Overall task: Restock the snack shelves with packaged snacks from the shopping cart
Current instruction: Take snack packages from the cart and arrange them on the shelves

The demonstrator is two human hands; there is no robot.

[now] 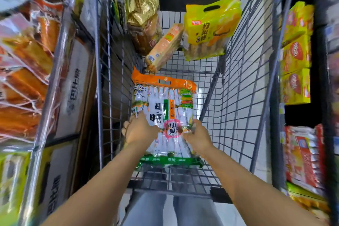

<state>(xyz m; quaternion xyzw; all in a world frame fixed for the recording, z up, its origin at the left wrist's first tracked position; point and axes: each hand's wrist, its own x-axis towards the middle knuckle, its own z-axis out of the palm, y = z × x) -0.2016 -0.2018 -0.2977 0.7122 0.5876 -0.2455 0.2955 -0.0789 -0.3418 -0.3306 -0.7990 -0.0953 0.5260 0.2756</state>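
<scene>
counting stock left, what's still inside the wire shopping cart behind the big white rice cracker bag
Behind the white rice cracker bag, the wire cart holds an orange biscuit pack, a yellow handled bag and a gold foil bag. Anything beneath them is hidden.

You are standing in a narrow aisle with a pale tiled floor showing underfoot. Cardboard boxes are sitting stacked at your left, and dark shelving is rising at your right.

Bright, even overhead lighting; glare on the rice cracker bag; edges show wide-angle distortion and motion blur.
</scene>
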